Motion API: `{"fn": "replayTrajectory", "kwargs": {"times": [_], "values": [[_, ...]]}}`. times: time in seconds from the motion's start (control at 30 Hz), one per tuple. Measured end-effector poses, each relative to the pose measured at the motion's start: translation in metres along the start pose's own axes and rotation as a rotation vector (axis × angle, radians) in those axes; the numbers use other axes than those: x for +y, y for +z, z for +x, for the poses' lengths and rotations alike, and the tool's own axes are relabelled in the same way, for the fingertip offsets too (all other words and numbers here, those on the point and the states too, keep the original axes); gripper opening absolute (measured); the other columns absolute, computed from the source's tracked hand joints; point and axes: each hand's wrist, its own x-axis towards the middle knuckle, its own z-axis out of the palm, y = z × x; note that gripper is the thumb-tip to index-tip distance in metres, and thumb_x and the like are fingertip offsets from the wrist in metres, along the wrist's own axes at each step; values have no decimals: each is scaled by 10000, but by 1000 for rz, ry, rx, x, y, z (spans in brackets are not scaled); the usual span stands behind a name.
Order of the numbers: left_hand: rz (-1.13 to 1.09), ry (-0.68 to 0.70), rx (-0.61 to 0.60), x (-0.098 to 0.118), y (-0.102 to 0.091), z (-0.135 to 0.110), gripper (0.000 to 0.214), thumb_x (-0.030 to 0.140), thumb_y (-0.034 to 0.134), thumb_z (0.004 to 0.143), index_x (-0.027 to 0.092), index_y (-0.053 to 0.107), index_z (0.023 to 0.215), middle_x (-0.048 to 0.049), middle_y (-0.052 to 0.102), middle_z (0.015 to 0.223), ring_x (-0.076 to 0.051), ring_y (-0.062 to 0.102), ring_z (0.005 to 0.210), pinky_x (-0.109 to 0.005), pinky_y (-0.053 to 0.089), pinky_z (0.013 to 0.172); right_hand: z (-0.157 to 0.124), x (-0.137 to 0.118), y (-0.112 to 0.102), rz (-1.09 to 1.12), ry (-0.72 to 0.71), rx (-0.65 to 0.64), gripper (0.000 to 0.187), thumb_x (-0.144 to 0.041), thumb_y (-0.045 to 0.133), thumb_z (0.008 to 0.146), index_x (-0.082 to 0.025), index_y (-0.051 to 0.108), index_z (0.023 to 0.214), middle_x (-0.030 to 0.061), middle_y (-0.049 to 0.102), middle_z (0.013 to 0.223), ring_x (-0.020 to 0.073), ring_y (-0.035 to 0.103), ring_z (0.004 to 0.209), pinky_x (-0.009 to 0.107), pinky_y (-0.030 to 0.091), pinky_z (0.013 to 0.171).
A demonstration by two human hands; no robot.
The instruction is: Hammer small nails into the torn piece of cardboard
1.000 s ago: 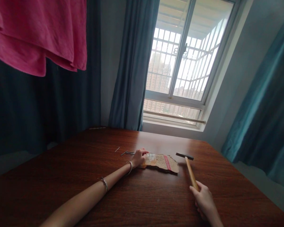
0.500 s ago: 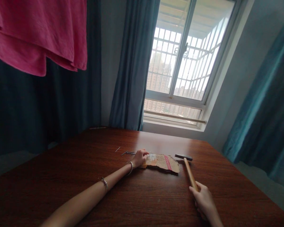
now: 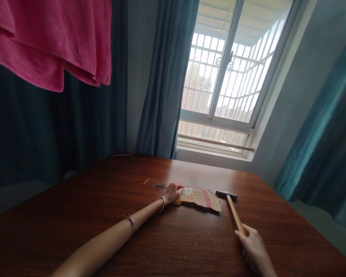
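Note:
My right hand [image 3: 254, 244] is wrapped round the wooden handle of a hammer [image 3: 235, 215]. The hammer's dark head lies low over the table, to the right of a torn piece of cardboard [image 3: 200, 198] with a pink stripe. At the cardboard's left end, my left hand [image 3: 173, 192] has its fingers pinched at a thin nail [image 3: 185, 189] standing upright on it. Something yellow [image 3: 177, 202] shows under that hand. Several loose nails [image 3: 159, 186] lie behind my left wrist, with a single nail [image 3: 146, 181] farther left.
The brown wooden table [image 3: 173, 242] runs up to a wall with a barred window [image 3: 219, 77]. Blue curtains [image 3: 161, 84] hang beside the window, and a pink cloth [image 3: 75, 42] hangs at the upper left.
The whole scene sits slightly farther right in the view. Both hands keep their holds, and the hammer stays beside the cardboard.

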Motion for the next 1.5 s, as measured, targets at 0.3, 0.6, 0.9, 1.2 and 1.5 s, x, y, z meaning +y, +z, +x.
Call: {"fn": "replayTrajectory", "kwargs": {"times": [0.3,0.6,0.9,1.2,1.5], "values": [[5,3,1,-3,3,1,267,131,460,731,148,701,846,-51,631,795,-141,555,712,-239,403,697,14,3,-17,-381,-114,64,369,-405,494,702,-170,641,946,133,624,953,270,603,876,302,453,674],[-34,18,54,-7,4,1,292,112,440,711,140,694,852,-45,627,779,-126,555,691,-223,410,655,15,22,-1,-491,-184,92,322,-370,439,762,-149,630,898,144,565,963,245,562,872,326,404,808],[266,-256,-76,-38,-89,43,233,191,518,667,142,695,810,-72,672,832,-163,597,791,-221,424,709,9,22,3,-586,-234,138,295,-361,389,793,-179,601,887,133,525,952,267,535,879,355,396,811],[394,-589,-305,-87,-159,27,127,183,673,508,101,594,453,-66,586,481,-166,557,489,-246,424,501,16,18,1,-567,-184,130,469,-388,435,762,-131,512,1145,151,527,992,287,551,884,370,411,798],[289,-693,-390,-105,-155,24,166,202,697,501,101,573,458,-18,530,424,-88,443,378,-203,359,419,4,-38,6,-243,-328,185,436,-351,413,772,-133,527,1132,106,572,936,210,581,817,291,433,760]]}}
